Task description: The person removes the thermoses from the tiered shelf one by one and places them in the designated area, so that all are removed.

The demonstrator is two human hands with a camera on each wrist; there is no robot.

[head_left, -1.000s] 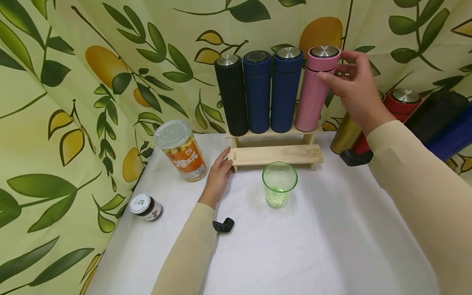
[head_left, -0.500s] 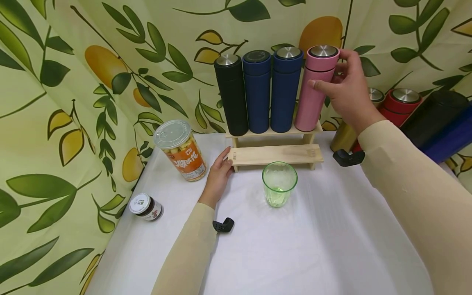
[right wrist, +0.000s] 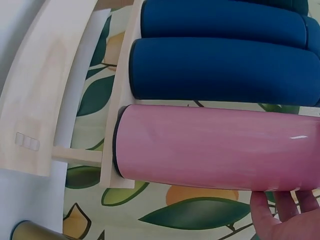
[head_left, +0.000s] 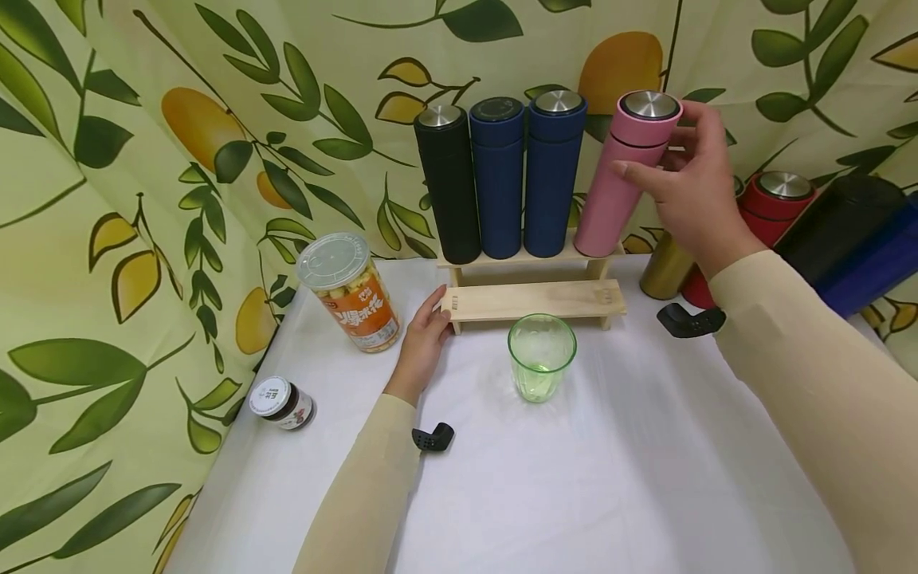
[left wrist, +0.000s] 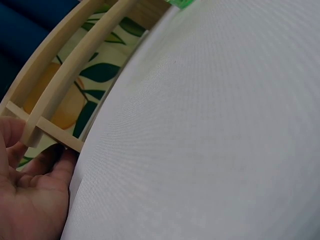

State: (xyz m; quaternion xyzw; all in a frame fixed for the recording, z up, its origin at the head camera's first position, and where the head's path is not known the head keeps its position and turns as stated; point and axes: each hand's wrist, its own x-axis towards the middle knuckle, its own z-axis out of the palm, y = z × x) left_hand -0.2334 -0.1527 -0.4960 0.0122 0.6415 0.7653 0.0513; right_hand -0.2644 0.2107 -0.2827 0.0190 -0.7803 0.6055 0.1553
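My right hand [head_left: 692, 183] grips the upper part of a pink thermos [head_left: 620, 195], thumb in front and fingers behind. The thermos leans to the right, its base at the right end of the upper step of a two-step wooden stand [head_left: 534, 300]. In the right wrist view, the pink thermos [right wrist: 215, 147] lies beside a blue thermos [right wrist: 220, 70], with fingertips along its side. My left hand [head_left: 425, 339] holds the left end of the lower step; in the left wrist view the left hand [left wrist: 37, 195] has its fingers about the stand's end [left wrist: 60, 134].
A black thermos [head_left: 448, 191] and two blue thermoses [head_left: 500, 187] stand on the upper step. A green glass [head_left: 541, 359] stands before the stand. Left are a popcorn tub [head_left: 351, 295] and a small jar [head_left: 283, 402]. Red [head_left: 774, 199], gold [head_left: 667, 267] and other flasks stand right.
The right hand first slid further round the pink thermos, then tipped its top to the right, away from the blue ones. The left hand has stayed at the stand.
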